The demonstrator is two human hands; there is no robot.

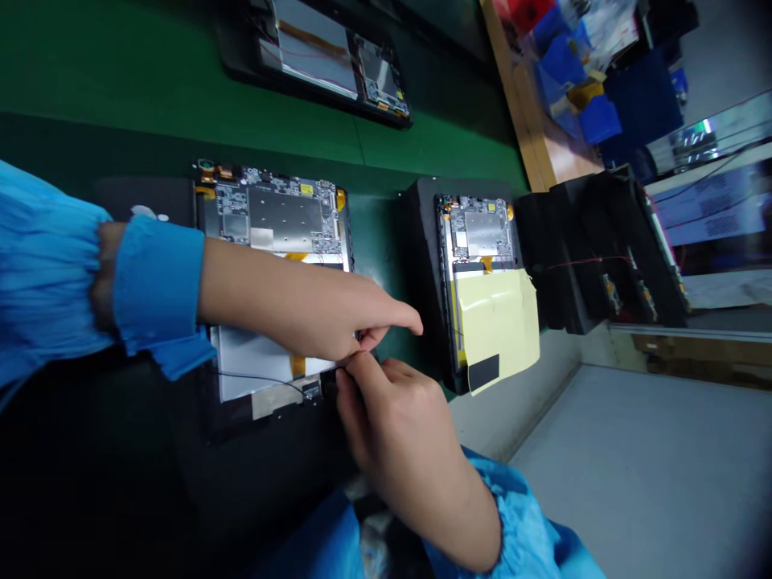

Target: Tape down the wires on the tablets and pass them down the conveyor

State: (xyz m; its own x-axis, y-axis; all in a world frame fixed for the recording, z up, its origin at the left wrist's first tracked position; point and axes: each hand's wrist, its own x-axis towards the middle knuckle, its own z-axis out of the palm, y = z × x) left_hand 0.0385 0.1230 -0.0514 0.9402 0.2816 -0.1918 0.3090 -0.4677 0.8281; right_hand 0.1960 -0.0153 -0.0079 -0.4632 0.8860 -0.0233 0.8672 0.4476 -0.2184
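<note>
An opened tablet (283, 217) lies with its circuit board and silver battery area showing, partly hidden under my left forearm. My left hand (362, 314) reaches across it from the left, index finger stretched out and the other visible fingertips pinched near the tablet's lower right edge. My right hand (398, 418) comes from below, thumb and fingers closed at the same edge, touching or nearly touching my left fingertips. What either hand pinches is too small to make out. A thin black wire (259, 376) runs over the tablet's lower part to a small connector.
To the right, a second opened tablet (482, 233) carries a yellow sheet (500, 322) and rests on black foam. Another opened device (319, 56) lies on the green mat (121, 80) at the top. Black foam holders (567, 241) and blue bins (560, 60) stand farther right.
</note>
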